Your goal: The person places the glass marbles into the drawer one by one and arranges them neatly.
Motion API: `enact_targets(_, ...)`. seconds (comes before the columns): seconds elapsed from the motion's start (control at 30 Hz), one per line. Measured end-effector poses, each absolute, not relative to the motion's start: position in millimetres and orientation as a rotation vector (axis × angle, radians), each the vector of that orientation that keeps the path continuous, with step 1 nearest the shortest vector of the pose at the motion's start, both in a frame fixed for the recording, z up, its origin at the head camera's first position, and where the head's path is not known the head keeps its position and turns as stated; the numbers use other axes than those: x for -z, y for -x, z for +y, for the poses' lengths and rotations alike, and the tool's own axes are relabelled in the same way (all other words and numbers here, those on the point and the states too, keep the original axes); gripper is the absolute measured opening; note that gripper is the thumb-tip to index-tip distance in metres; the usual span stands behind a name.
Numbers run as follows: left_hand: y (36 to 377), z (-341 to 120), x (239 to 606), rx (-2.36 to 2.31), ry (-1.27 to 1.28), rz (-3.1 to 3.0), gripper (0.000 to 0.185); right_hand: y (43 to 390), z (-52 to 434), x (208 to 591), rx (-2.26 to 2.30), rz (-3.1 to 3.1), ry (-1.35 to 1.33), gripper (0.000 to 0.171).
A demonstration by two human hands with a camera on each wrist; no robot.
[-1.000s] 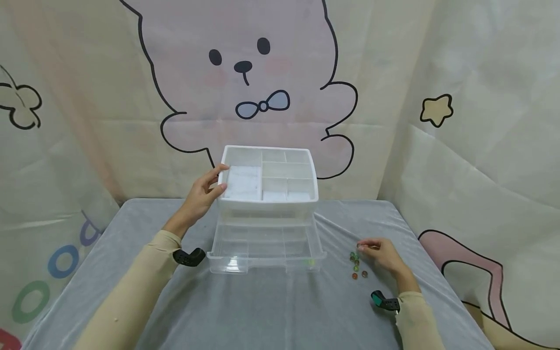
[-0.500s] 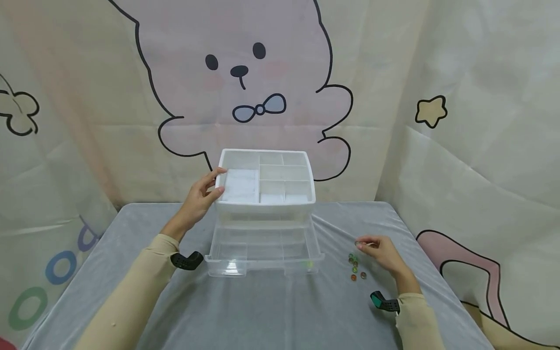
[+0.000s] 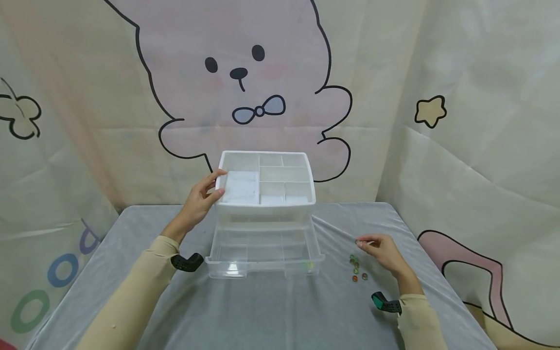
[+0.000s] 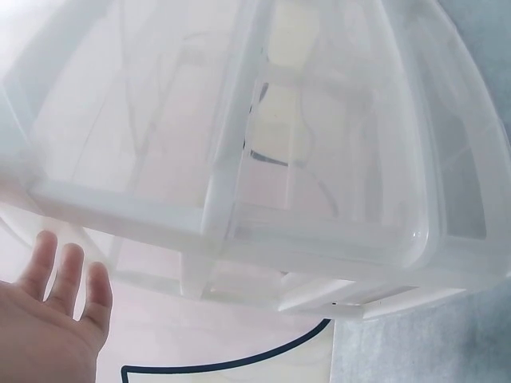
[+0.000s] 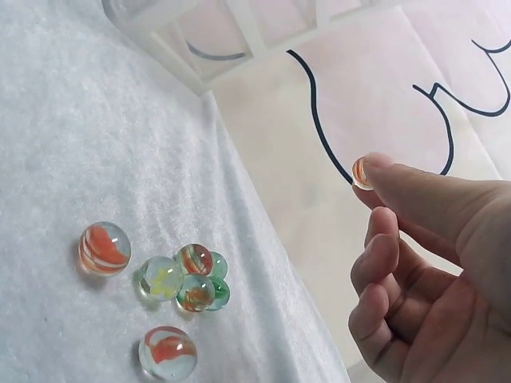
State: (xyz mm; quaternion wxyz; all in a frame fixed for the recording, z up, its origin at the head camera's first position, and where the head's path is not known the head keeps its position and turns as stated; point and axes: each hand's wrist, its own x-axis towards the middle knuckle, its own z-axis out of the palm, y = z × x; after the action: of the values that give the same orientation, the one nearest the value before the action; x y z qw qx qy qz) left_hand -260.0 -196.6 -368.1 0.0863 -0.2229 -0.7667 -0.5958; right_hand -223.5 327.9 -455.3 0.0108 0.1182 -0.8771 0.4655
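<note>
From the head camera, we are gripping the left rim of the white organizer box [image 3: 267,187] with our left hand [image 3: 202,197], its clear drawer [image 3: 262,253] pulled out, while our right hand [image 3: 381,250] is hovering near loose marbles [image 3: 356,268]. At the left wrist, fingers [image 4: 68,275] are lying relaxed beside the box [image 4: 263,159]. At the right wrist, our right hand [image 5: 431,263] is pinching a marble [image 5: 361,172] above the others [image 5: 172,291].

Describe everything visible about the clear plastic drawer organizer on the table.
The drawer organizer is translucent white plastic, standing upright at the back middle of the grey-covered table. Its top is an open tray split into several compartments. The lower drawer is pulled out toward the person and divided too, with one small marble at its front right. The left hand grips the top's left rim.
</note>
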Motion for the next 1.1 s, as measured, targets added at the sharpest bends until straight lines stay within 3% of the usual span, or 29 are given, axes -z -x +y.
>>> enact_targets(0.57,259.1,-196.8,364.9,1.753,0.647,-2.306,0.05,220.8,320.4,446.8,-1.426,-2.739,-0.376,0.025)
enact_targets(1.1,255.7,-195.2,363.7,1.771,0.638,-2.306,0.051,215.5,304.2,411.6,-1.382,-2.683,-0.504,0.024)
